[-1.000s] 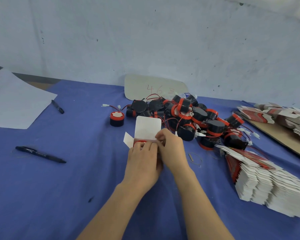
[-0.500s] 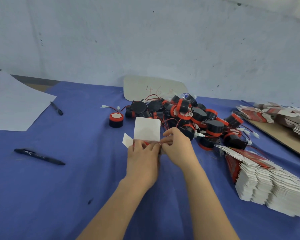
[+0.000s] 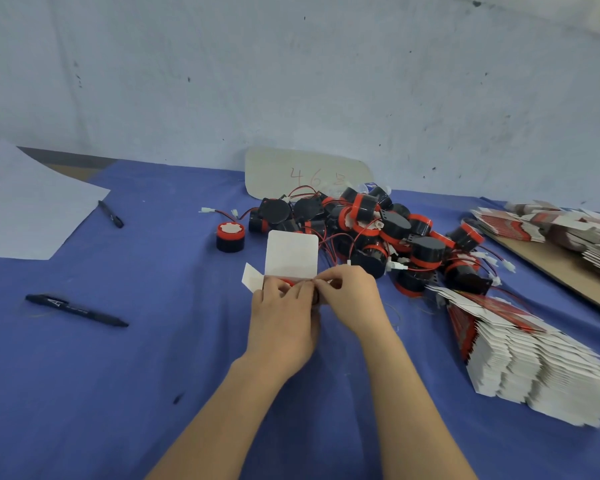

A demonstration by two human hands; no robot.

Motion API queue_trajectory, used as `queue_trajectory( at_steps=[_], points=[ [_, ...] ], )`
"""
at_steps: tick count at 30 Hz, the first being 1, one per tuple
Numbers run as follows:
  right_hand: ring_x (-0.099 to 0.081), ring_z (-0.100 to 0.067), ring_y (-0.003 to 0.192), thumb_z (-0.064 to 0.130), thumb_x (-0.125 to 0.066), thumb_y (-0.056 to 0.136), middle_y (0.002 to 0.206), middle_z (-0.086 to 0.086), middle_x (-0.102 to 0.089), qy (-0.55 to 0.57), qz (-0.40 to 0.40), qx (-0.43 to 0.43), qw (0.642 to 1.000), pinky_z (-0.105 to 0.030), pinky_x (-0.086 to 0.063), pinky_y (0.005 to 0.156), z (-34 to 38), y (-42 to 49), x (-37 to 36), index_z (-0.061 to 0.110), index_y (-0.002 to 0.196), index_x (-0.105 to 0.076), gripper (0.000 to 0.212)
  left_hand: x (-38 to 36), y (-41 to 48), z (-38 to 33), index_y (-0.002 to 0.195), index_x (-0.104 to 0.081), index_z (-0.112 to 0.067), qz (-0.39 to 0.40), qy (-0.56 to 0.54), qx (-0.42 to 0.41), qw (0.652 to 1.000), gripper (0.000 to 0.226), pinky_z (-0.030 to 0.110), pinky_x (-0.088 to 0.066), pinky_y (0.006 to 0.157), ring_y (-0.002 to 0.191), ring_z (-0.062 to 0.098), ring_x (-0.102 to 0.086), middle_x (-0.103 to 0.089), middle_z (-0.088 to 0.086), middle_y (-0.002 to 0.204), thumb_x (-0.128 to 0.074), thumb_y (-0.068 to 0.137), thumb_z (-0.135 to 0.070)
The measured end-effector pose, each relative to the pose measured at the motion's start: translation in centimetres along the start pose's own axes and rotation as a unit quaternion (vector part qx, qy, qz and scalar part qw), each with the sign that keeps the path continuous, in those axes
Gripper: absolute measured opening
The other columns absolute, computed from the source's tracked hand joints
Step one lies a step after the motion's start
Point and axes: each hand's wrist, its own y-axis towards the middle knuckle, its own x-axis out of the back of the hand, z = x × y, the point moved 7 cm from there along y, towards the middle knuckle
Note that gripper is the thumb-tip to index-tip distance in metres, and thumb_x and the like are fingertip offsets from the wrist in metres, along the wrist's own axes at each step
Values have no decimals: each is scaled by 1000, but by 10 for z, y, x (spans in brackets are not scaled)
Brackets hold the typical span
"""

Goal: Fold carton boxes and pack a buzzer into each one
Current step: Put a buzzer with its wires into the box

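The box [image 3: 291, 255] stands on the blue cloth [image 3: 153, 341] at the middle of the table, its white lid flap upright and a small side flap sticking out to the left. The left hand [image 3: 284, 317] grips the box from the near side, fingers curled over its front edge so the body is mostly hidden behind them. A strip of red from the buzzer [image 3: 287, 281] inside shows just above those fingertips. The right hand [image 3: 352, 299] sits against the box's right side, thumb and forefinger pinched together at the box's upper right corner; whether they hold a flap or a wire cannot be told. Just behind lies the pile of buzzers [image 3: 378, 233], with one lone buzzer [image 3: 230, 236] to its left. Flat cartons [image 3: 534, 358] lie fanned out to the right.
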Motion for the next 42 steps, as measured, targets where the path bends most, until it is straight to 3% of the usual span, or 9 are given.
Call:
queue_trajectory(
  at_steps=[7, 17, 22, 28, 31, 34, 37, 40, 42],
  points=[
    [-53, -2, 75, 12, -63, 91, 88, 6, -59, 69, -57, -44, 995, 0, -39, 58, -13, 2, -2, 11, 106, -63, 15, -1, -2, -2, 127, -50, -30, 6, 26, -10, 1000, 33, 27, -27, 88, 120, 16, -32, -49, -16, 135, -38, 97, -38],
    [-57, -24, 78, 11, -56, 89, 77, -10, -63, -10, 31, -5, 999, -20, -42, 59, 2, 1, -13, 5, 80, -75, 22, -2, 0, 2, 136, -38, -26, -2, 21, 1, 1000, 41, 27, -29, 91, 121, 15, -34, -48, -10, 135, -42, 95, -33],
    [-46, -35, 121, 23, -57, 91, 131, -17, -51, -1, 95, -116, 989, -44, -42, 101, -17, 1, -24, 20, 102, -72, 19, 0, 1, 3, 132, -47, -30, -4, 7, -18, 1000, 35, 26, -30, 93, 123, 13, -33, -48, -15, 138, -40, 98, -26],
    [-45, -20, 99, 19, -70, 81, 131, -10, -44, 77, 39, -158, 984, -24, -39, 68, -27, -4, -12, 14, 134, -38, 61, -3, -1, 0, 126, -54, -27, -5, 8, -27, 1000, 32, 27, -28, 92, 125, 15, -33, -47, -12, 139, -38, 99, -31],
    [-50, -22, 111, 18, -66, 84, 134, -7, -49, 108, 21, -131, 985, -22, -41, 74, -23, -3, -9, 12, 144, -31, 69, -3, -1, -1, 122, -58, -26, -15, -3, -20, 1000, 32, 25, -26, 90, 123, 15, -30, -44, -11, 136, -35, 100, -32],
    [-57, -13, 102, 21, -58, 93, 113, 4, -62, 167, -34, -109, 979, -21, -41, 76, -20, -5, 3, 13, 136, -45, 46, -5, -1, 0, 117, -60, -24, -14, -6, -9, 1000, 32, 25, -26, 90, 121, 16, -28, -38, -8, 132, -34, 101, -33],
    [-60, -8, 87, 20, -54, 95, 91, 8, -66, 141, -19, -56, 988, -16, -46, 70, -13, -11, 1, 14, 102, -68, 17, -3, -2, 0, 117, -58, -23, -21, -14, -8, 1000, 28, 21, -18, 81, 114, 17, -30, -37, -4, 126, -36, 101, -31],
    [-54, -1, 84, 18, -60, 92, 92, 7, -62, 114, -12, -25, 993, -3, -38, 67, -7, -13, -9, 12, 93, -73, 14, -1, -1, 2, 119, -60, -23, -27, -41, -32, 998, 28, 18, -25, 80, 110, 13, -35, -44, -5, 123, -39, 100, -27],
    [-55, -9, 96, 19, -63, 90, 104, -2, -62, 119, -22, -26, 992, -10, -39, 74, -9, -11, -13, 13, 94, -72, 11, 3, 1, 14, 114, -64, -22, -21, -107, -8, 994, 25, 13, -33, 77, 104, 6, -41, -49, -8, 121, -45, 98, -26]
  ],
)
